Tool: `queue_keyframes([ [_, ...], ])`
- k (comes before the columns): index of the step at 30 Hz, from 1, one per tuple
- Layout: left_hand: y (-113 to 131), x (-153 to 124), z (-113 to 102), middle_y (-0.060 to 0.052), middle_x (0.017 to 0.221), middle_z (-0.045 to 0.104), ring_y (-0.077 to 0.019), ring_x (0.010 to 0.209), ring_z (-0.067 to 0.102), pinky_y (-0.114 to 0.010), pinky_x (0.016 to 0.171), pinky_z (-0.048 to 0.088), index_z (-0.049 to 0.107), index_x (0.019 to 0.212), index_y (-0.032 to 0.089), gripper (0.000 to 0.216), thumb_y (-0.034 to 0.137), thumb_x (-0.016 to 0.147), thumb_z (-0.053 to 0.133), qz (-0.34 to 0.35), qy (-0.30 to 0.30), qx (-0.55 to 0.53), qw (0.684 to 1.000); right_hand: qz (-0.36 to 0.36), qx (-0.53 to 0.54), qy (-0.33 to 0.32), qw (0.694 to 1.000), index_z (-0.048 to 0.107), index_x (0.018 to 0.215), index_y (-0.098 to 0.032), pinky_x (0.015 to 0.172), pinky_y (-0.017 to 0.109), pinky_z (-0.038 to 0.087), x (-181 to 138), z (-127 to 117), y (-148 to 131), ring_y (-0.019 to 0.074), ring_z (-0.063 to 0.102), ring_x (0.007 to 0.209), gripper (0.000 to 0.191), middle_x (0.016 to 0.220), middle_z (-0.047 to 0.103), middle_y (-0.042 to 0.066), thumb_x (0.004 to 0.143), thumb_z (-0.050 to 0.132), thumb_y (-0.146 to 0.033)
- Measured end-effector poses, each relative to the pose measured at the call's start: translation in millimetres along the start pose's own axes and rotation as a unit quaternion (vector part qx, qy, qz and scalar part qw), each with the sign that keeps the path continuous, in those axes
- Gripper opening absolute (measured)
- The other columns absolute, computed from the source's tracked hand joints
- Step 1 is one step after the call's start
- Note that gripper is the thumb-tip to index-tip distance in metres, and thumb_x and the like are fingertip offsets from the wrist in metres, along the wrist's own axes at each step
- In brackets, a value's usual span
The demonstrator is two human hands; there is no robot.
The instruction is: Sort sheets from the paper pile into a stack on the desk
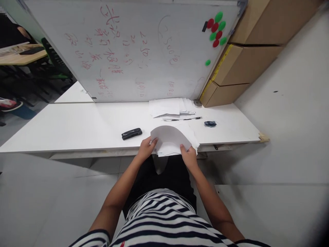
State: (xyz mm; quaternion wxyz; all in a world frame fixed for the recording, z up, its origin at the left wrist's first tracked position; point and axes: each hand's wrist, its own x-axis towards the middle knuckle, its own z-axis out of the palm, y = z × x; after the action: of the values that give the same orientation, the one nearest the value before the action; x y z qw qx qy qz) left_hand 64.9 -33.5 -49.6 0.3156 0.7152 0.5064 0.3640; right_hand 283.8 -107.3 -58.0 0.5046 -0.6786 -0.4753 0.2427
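Note:
At the near edge of the white table (77, 127) my left hand (147, 146) and my right hand (188, 156) both grip a bundle of white paper sheets (171, 136). The top sheet bows upward in an arch between the two hands. My left fingers pinch the bundle's left edge, and my right fingers hold its near right corner. More sheets lie under it on the table. A black stapler (131, 133) lies just left of my left hand.
A second stack of papers (168, 106) rests against the whiteboard (133, 51), with a black pen (185, 118) in front and a small dark object (210, 124) to the right. Cardboard boxes (246, 58) stand at the back right. Magnets (216, 29) dot the board.

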Motion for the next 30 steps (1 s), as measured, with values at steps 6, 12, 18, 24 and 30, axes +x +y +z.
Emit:
queue_keyframes([
  [6,12.4,-12.1,-19.3,-0.002,0.089,0.073,-0.0202,0.085,0.066,-0.03,0.075,0.05,0.071,0.087,0.021,0.034,0.049,0.087,0.051,-0.002,0.001,-0.011,1.0,0.021,-0.11,-0.037,0.993,0.061,0.119,-0.016,0.083,0.042,0.05,-28.3,-26.3,-36.6,0.0307,0.066,0.097,0.049,0.105,0.071,0.015,0.084,0.053,-0.048],
  [12,-21.5,19.3,-68.0,-0.008,0.119,0.065,-0.0268,0.116,0.054,-0.041,0.101,0.038,0.063,0.116,0.023,0.042,0.048,0.082,0.062,0.022,0.115,0.198,0.973,0.109,0.038,0.005,0.993,0.061,0.122,-0.015,0.093,0.043,0.049,-35.5,-32.6,-31.5,0.029,0.063,0.108,0.055,0.119,0.067,0.012,0.079,0.063,-0.049],
  [18,-69.6,39.5,-95.7,-0.008,0.105,0.066,-0.0276,0.1,0.057,-0.037,0.08,0.044,0.065,0.105,0.024,0.038,0.051,0.078,0.062,-0.076,-0.04,0.285,0.955,0.162,0.195,-0.022,0.967,0.062,0.121,-0.016,0.098,0.045,0.047,-38.8,-9.9,-8.7,0.028,0.063,0.109,0.055,0.121,0.066,0.01,0.076,0.069,-0.046],
  [24,-66.8,25.6,-96.6,-0.006,0.101,0.066,-0.0244,0.096,0.057,-0.035,0.082,0.044,0.065,0.103,0.024,0.04,0.052,0.073,0.065,0.001,-0.118,0.168,0.979,0.186,0.24,-0.062,0.951,0.064,0.119,-0.018,0.098,0.044,0.048,-45.9,10.1,-7.4,0.0277,0.062,0.111,0.052,0.121,0.067,0.009,0.074,0.071,-0.044],
  [30,-65.9,20.6,-95.4,-0.006,0.1,0.066,-0.0245,0.095,0.057,-0.036,0.083,0.045,0.067,0.099,0.024,0.042,0.054,0.069,0.068,0.011,-0.139,0.14,0.98,0.194,0.203,-0.077,0.957,0.066,0.116,-0.016,0.095,0.047,0.05,-50.4,23.4,-3.6,0.0302,0.064,0.107,0.054,0.115,0.069,0.011,0.073,0.07,-0.048],
])
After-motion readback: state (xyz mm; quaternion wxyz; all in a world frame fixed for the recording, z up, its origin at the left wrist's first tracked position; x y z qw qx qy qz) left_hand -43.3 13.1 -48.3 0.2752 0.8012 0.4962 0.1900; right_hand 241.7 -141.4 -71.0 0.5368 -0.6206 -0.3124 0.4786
